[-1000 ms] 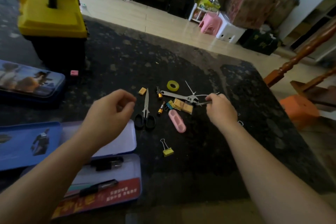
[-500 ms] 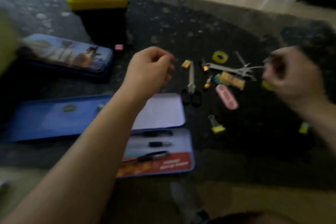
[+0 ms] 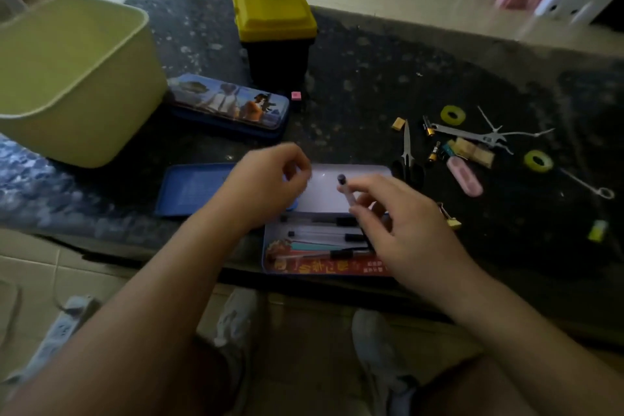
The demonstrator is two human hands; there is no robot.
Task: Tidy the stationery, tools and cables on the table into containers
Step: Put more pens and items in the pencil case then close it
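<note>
My right hand (image 3: 405,230) pinches a clear pen with a dark cap (image 3: 346,191) over the open pencil tin (image 3: 324,268), which has several pens lying in its tray. My left hand (image 3: 270,186) hovers just left of it with curled fingers, and I see nothing in it. To the right lie loose scissors (image 3: 407,152), a wrench (image 3: 466,135), a compass (image 3: 496,132), two yellow tape rolls (image 3: 452,115) (image 3: 538,160), batteries (image 3: 434,152), a pink case (image 3: 464,176) and a yellow binder clip (image 3: 450,218).
A green bin (image 3: 67,78) stands at the left. A yellow toolbox (image 3: 273,10) is at the back, with a closed picture pencil case (image 3: 229,105) and a pink eraser (image 3: 296,96) before it. A blue tin lid (image 3: 192,189) lies near the table's front edge.
My right hand came from the pile on the right to over the open tin, carrying the pen. The view swung left and down, and the green bin came into view.
</note>
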